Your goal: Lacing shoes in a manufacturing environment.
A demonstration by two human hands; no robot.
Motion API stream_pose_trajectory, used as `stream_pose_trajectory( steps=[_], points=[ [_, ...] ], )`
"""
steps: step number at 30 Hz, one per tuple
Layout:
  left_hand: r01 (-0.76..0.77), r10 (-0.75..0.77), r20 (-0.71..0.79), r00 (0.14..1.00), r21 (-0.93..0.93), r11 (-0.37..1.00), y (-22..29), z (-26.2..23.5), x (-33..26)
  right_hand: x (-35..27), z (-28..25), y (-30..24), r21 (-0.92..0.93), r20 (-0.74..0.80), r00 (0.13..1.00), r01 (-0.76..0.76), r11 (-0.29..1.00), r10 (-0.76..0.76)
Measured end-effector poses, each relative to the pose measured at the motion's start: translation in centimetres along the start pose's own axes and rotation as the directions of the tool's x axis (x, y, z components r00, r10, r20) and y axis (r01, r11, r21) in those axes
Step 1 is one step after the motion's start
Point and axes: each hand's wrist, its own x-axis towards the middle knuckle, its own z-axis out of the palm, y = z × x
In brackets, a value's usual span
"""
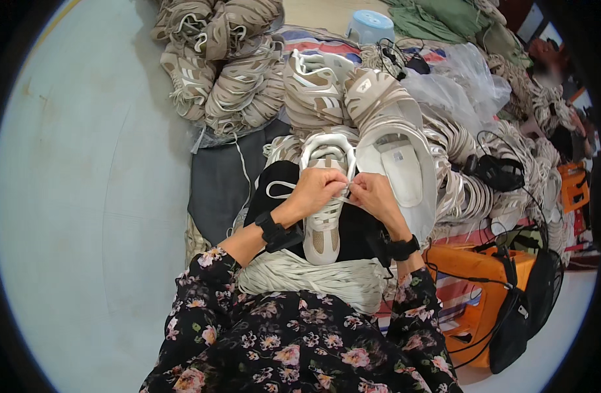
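Note:
A beige and white sneaker (pixel 324 229) lies on my lap, toe toward me, over a black cloth (pixel 281 180). My left hand (pixel 315 190) and my right hand (pixel 372 195) meet over its lacing area, each pinching a white shoelace (pixel 278 194) that loops out to the left. Both wrists wear black bands. A bundle of white laces (pixel 300 275) lies across my lap below the shoe. A second sneaker (pixel 392 141) lies on its side just right of my hands, insole showing.
A pile of beige sneakers (pixel 228 65) sits ahead on the pale floor (pixel 84 196). More shoes and clear plastic bags (pixel 457 85) spread to the right. An orange stool (pixel 484 288) with black cables and a black pouch stands at my right. A blue tub (pixel 370 26) is far ahead.

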Motion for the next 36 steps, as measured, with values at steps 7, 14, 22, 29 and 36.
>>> stream_pose_trajectory(
  steps=[7, 14, 22, 29, 36],
  points=[
    [-0.256, 0.352, -0.584, 0.731, 0.243, 0.936, -0.4, -3.6, -1.6, -0.7, 0.2, -1.6, -0.279, -0.169, 0.971, 0.119, 0.953, -0.171],
    [0.189, -0.286, -0.202, 0.937, -0.395, 0.899, -3.8, -3.9, -5.0, 1.4, 4.0, -4.4, -0.122, -0.038, 0.882, 0.462, 0.879, -0.469],
    [0.204, -0.294, -0.114, 0.949, -0.488, 0.849, -4.1, -3.6, -5.5, 0.7, 4.6, -3.7, -0.208, 0.108, 0.936, 0.351, 0.913, -0.336],
    [0.210, -0.268, -0.092, 0.959, -0.406, 0.889, -4.1, -3.7, -5.0, 0.2, 4.9, -3.7, -0.249, 0.095, 0.942, 0.337, 0.908, -0.323],
    [-0.155, 0.324, -0.218, 0.920, 0.558, 0.815, -3.1, -3.6, -4.6, 0.9, 5.3, -3.1, -0.252, 0.106, 0.830, 0.555, 0.793, -0.548]
  ],
)
